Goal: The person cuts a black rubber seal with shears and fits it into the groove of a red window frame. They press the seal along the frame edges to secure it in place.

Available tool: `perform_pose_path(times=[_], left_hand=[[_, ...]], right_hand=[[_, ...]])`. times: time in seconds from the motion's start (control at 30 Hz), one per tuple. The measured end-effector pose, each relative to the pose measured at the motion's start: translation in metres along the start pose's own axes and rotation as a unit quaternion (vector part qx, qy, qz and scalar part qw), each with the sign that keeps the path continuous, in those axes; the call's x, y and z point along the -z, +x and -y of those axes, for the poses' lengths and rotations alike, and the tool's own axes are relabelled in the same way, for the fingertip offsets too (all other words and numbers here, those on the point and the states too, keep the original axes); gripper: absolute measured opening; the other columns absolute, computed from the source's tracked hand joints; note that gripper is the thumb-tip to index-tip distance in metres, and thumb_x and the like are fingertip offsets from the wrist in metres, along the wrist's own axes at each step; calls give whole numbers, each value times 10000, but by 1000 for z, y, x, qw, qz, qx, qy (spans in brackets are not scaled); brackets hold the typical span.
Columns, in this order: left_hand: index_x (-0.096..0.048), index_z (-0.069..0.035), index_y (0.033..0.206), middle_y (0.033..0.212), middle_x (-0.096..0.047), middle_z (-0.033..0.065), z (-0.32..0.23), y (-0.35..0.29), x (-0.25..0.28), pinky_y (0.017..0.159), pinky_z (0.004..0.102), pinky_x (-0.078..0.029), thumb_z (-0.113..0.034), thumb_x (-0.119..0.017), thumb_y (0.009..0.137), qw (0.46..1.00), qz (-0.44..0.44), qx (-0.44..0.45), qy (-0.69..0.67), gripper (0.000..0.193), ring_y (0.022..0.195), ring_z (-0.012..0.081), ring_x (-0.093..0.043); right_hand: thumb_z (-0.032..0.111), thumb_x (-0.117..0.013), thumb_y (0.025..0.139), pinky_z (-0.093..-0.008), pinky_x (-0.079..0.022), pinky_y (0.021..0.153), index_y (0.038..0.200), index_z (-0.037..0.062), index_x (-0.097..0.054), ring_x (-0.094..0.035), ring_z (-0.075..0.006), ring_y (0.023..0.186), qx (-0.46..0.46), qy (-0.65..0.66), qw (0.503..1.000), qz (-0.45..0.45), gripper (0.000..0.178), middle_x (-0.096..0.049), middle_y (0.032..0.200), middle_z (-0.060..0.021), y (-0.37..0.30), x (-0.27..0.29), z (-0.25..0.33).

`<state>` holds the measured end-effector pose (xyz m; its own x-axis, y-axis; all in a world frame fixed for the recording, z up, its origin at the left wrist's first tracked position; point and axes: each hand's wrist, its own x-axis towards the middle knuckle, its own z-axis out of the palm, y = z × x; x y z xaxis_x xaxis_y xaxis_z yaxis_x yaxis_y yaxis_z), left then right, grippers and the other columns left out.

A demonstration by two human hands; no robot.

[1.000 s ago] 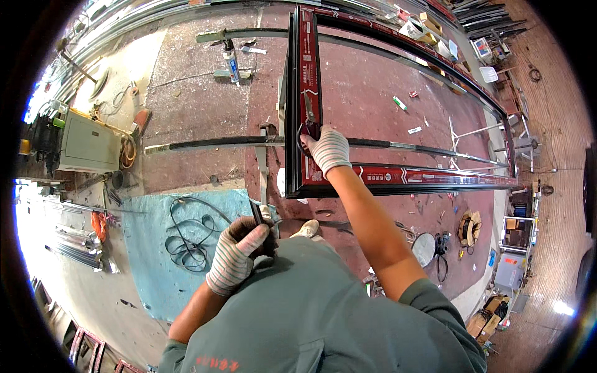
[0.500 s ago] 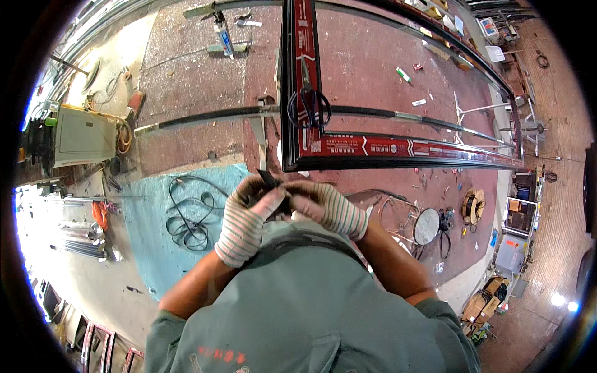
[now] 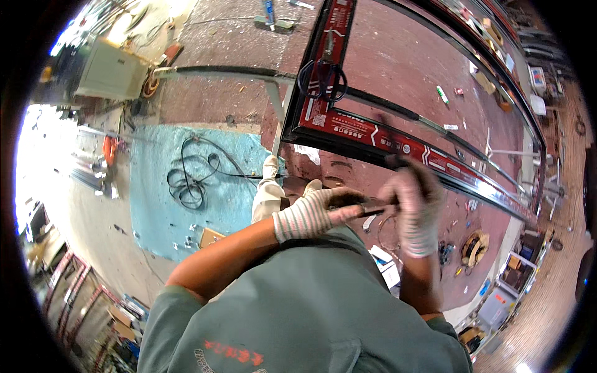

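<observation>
Right up close, there's your grey-green shirt (image 3: pixel 292 292) filling the bottom of the frame, and just above it, centre stage, your left hand (image 3: pixel 305 217) in its striped glove, thumb and fingers pinching a thin dark strip (image 3: pixel 372 207). The strip pokes out to the right of those fingertips, its long axis running nearly crosswise in the picture, straight toward your right hand (image 3: pixel 418 214). So the left is the nearer hand, right on it; the right hand sits by the strip's other end, but it's badly blurred, and whether its fingers are pressed together or spread, you can't tell from here.

Below them, two pale shoes (image 3: pixel 269 168) show near the centre. Over on the left, a blue mat (image 3: pixel 149 186) carries a loose tangle of black banding (image 3: pixel 193 200); whether that joins the piece in your fingers is hidden.

Farther up, the red-and-black frame (image 3: pixel 354 133) spans the upper right, its near rail sloping down rightward, just above your right hand. Scissors (image 3: pixel 324 64) lie on its left corner, handles toward you. Farthest, upper left: a pale cabinet (image 3: pixel 115 68), and a blue tube (image 3: pixel 269 12) at the top.
</observation>
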<state>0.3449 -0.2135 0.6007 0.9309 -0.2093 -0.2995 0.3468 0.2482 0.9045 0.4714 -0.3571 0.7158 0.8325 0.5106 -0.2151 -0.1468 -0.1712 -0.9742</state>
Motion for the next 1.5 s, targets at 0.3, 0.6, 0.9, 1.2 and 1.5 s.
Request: perform_pose_path(times=[0.3,0.6,0.9,1.2,1.5], left_hand=[[-627,-25,1233,1045,-706,74,64,41,24,814,273,-549,-81,-768,883,850,-505,-134,-66,381,895,138,-658],[-720,-5,1065,996,-715,90,42,58,90,813,287,-550,-66,-786,822,810,-577,-64,82,259,871,164,-687],[-764,-19,947,947,-693,87,36,53,93,797,297,-551,-56,-793,804,795,-573,-82,181,151,847,189,-698],[-748,-2,976,918,-756,68,34,45,111,780,283,-548,-109,-807,847,860,-504,-71,35,177,816,126,-689],[-726,-28,953,869,-731,35,40,54,113,746,261,-522,-99,-803,846,849,-525,-61,6,150,770,101,-632]], right_hand=[[330,-641,991,-218,-427,514,1120,18,-686,-535,-59,565,81,-168,982,20,340,-652,747,-23,78,46,-43],[201,-637,1005,-210,-461,501,1101,23,-707,-536,-43,563,140,-166,975,-36,214,-626,753,17,148,25,-158],[180,-648,995,-214,-478,556,1119,28,-710,-564,-42,624,194,-188,963,1,205,-652,789,7,150,29,-157],[187,-654,994,-245,-508,729,1153,8,-698,-605,-79,792,117,-182,975,48,243,-700,915,-17,149,32,-153],[167,-649,995,-213,-451,573,1110,25,-706,-546,-46,644,120,-162,978,54,192,-654,798,16,147,27,-150]])
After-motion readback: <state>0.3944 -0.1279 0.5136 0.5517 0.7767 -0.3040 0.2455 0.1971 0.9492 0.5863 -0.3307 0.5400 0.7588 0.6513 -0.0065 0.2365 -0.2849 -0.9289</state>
